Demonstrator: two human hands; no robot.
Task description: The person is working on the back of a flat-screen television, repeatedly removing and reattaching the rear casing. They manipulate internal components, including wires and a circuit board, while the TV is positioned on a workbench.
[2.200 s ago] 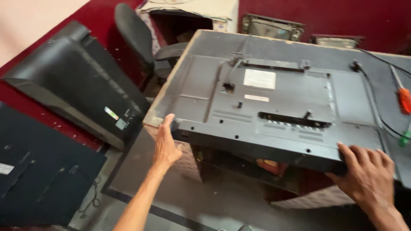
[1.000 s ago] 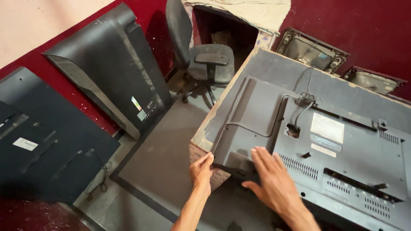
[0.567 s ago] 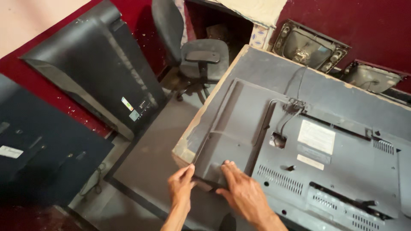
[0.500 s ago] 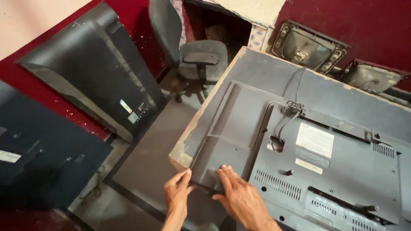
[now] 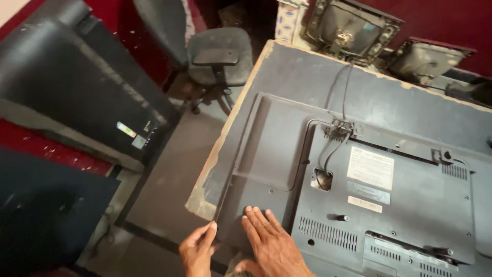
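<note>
A flat-panel television [image 5: 359, 190] lies face down, back cover up, on a worn grey table [image 5: 307, 72], its long axis running from about 8 o'clock up toward 2 o'clock across the view. The near-left corner of the set sits right at the table's chipped front edge, and both hands meet there. The right hand [image 5: 271, 249] lies flat on the back cover, fingers [image 5: 256, 223] spread apart and pointing to 12 o'clock, gripping nothing. The left hand [image 5: 197, 251] is at the set's corner edge, at 9 o'clock from the right hand, its fingers together and loosely curled; whether they hook under the rim I cannot tell. A power cable [image 5: 341, 97] trails off toward 12 o'clock. An office chair [image 5: 218, 61] stands beyond the table, and another dark television [image 5: 77, 92] leans at 10 o'clock.
</note>
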